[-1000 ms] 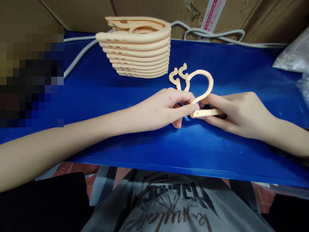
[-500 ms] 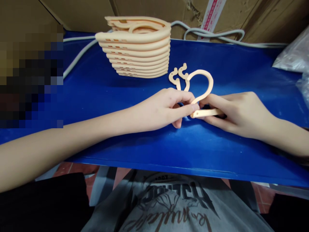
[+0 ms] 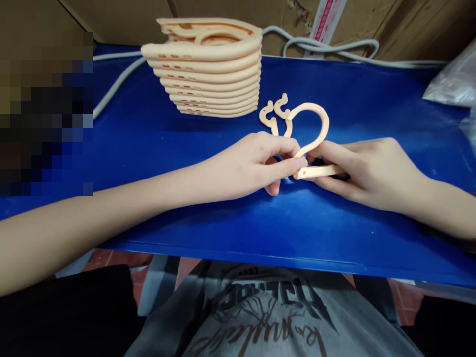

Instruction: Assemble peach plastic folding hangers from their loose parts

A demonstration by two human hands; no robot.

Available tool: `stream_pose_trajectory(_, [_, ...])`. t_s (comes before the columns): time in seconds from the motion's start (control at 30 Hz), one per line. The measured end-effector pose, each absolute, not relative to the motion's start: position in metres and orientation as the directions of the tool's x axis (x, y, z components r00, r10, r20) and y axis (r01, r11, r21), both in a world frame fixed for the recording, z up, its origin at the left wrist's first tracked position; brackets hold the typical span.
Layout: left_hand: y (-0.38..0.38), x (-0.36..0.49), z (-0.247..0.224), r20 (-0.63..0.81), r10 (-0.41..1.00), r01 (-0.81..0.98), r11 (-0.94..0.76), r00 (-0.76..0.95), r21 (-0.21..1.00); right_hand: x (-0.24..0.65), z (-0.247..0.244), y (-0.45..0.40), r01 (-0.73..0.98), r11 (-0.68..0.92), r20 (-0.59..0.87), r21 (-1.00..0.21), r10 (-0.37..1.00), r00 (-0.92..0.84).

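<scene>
Between my hands is a cream plastic folding clothes hanger (image 3: 324,124), its curved hook pointing away from me. The thumb and fingers of my left hand (image 3: 266,161) pinch it at the base of the hook. My right hand (image 3: 366,171) is closed around a straight arm of the same hanger, to the right of the hook; the arm's far end is hidden in the palm. Just beyond my left fingers lie two small curved cream hook pieces (image 3: 267,115), their lower ends partly covered by the hand.
A stack of matching cream hanger parts (image 3: 208,82) stands at the back of the blue table (image 3: 122,153). Behind it a white cable (image 3: 344,51) runs along cardboard (image 3: 238,12). Clear plastic bags (image 3: 455,79) lie at the far right.
The view has shifted slightly, with the stack a little higher and further left in the picture. Both hands keep the same hold on the hanger.
</scene>
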State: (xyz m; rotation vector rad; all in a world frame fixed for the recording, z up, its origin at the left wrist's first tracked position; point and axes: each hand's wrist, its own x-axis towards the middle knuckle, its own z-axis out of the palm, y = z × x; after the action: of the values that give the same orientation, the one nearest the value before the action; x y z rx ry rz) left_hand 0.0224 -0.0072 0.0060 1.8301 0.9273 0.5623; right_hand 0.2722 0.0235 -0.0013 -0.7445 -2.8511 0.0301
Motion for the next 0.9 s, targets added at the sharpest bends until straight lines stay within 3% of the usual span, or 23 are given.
stream_pose_trajectory(0.27, [-0.0075, 0.0213, 0.0034, -0.009, 0.798, 0.338, -0.245, 0.602, 0.909, 0.2723, -0.0009, 0.0225, 0.536, 0.840, 0.129, -0.085, 0.543, -0.830])
stream_pose_trajectory(0.9, [-0.0076, 0.0205, 0.0037, -0.013, 0.800, 0.352, -0.249, 0.600, 0.902, 0.2725, -0.0004, 0.0236, 0.455, 0.890, 0.210, -0.043, 0.453, -0.867])
